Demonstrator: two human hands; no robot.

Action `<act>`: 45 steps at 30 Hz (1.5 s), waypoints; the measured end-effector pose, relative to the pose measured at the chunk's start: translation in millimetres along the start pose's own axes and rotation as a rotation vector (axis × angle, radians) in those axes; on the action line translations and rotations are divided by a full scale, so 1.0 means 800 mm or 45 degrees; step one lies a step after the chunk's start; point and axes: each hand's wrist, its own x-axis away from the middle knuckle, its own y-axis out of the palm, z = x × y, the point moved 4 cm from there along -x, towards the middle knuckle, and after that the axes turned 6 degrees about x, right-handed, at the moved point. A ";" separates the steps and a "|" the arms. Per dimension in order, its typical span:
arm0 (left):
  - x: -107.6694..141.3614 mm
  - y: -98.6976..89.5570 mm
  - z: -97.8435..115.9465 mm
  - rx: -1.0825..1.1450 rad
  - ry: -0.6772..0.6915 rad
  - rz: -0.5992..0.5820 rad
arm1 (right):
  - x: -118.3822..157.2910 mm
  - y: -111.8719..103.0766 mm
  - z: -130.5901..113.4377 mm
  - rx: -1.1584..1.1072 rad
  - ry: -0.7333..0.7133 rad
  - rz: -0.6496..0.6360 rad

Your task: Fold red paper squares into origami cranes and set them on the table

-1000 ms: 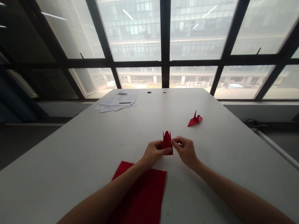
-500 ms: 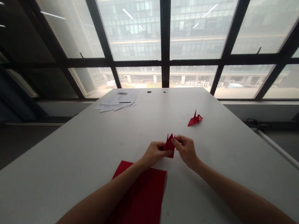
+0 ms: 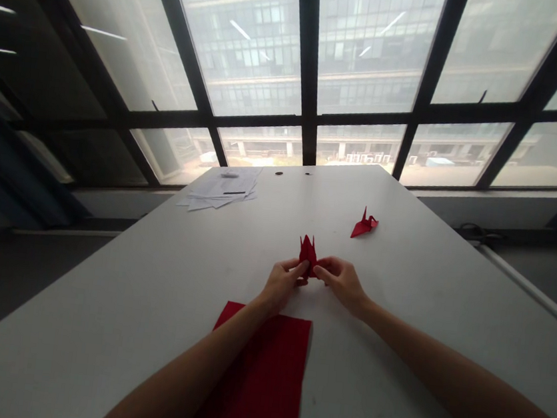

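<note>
A small folded red paper piece (image 3: 307, 251) with several upright points is held just above the white table. My left hand (image 3: 282, 283) pinches its lower left side, thumb on the front face. My right hand (image 3: 344, 283) grips its lower right edge between thumb and fingers. Behind and to the right, a finished-looking red paper crane (image 3: 364, 225) rests on the table. Red paper sheets (image 3: 269, 376) lie at the near edge, partly under my left forearm.
The white table (image 3: 147, 301) reaches toward large windows. White papers (image 3: 220, 192) with a dark pen (image 3: 233, 193) on them lie at its far left. Two small dark spots mark the far edge.
The folded red piece has shifted slightly left and up, and its points are spread wider. My right hand has slid from its upper part to its lower right edge.
</note>
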 end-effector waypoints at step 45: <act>-0.005 -0.001 0.001 -0.033 0.221 0.019 | -0.006 -0.011 0.016 0.174 -0.093 0.112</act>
